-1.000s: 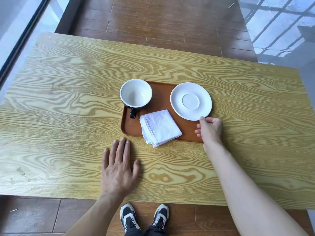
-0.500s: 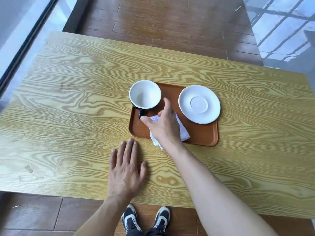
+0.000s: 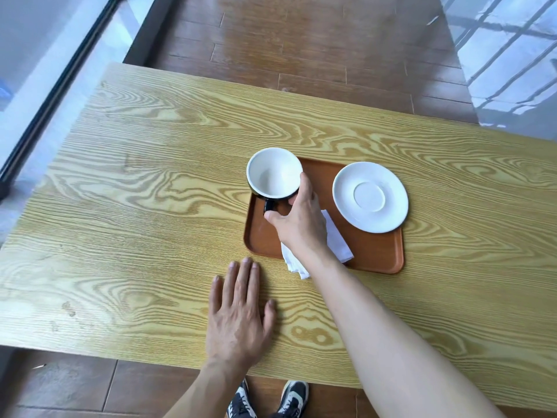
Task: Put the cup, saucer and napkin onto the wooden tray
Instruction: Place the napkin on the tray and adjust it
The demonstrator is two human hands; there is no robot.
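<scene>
Because the cup [image 3: 274, 173] is glazed ceramic, white inside and black outside, I judge it stiff, fairly weighty for its size, slick under skin, and likely to chip if it knocks the saucer [image 3: 370, 197] or the tray's rim. It stands upright at the far left corner of the wooden tray [image 3: 373, 254], its rim overhanging the tray's edge in this view, with its dark handle turned toward me. The handle, or the wall just beside it, seems the safest place to take hold, since a bare rim pinch on glaze could slide.

My right hand [image 3: 300, 223] reaches in over the napkin [image 3: 337, 242], wrist low and forearm stretched diagonally across the table [image 3: 150, 206]. My index finger lies along the cup's right wall, my thumb sits at the handle, and the other fingers curl behind where I cannot see them, so I judge the fingers closed lightly on the cup, though I cannot tell how firm the grip is.

The napkin is soft folded cloth, light and limp; it lies on the tray's near side with one corner hanging over the near edge onto the table. The saucer, thin and brittle-looking, rests at the tray's far right, overlapping the rim.

My left hand [image 3: 241, 315] lies flat on the table, palm down, fingers spread slightly, holding nothing, near the tray's front left corner.
</scene>
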